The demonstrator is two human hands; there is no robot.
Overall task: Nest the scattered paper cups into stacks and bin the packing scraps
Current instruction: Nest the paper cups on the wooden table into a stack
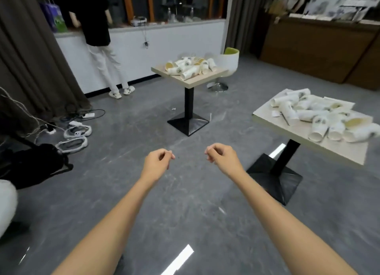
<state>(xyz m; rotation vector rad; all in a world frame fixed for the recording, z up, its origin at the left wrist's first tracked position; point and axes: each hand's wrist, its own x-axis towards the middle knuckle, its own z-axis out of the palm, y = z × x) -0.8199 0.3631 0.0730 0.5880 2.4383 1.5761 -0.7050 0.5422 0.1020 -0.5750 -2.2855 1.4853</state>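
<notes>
White paper cups (320, 118) lie scattered on their sides on a light table (287, 126) at the right, mixed with paper scraps (275, 113). A second heap of paper cups (190, 67) covers a smaller table (197, 80) further back in the middle. My left hand (158, 160) and my right hand (223, 157) are held out over the grey floor, between and in front of both tables. Both have their fingers curled in loosely and hold nothing. Neither hand touches a cup.
A person in a black top (96, 38) stands at a white counter at the back left. Cables and white headsets (77, 134) lie on the floor at the left beside a black bag (30, 163). A white chair (226, 65) stands behind the far table. Small scraps (174, 109) dot the floor.
</notes>
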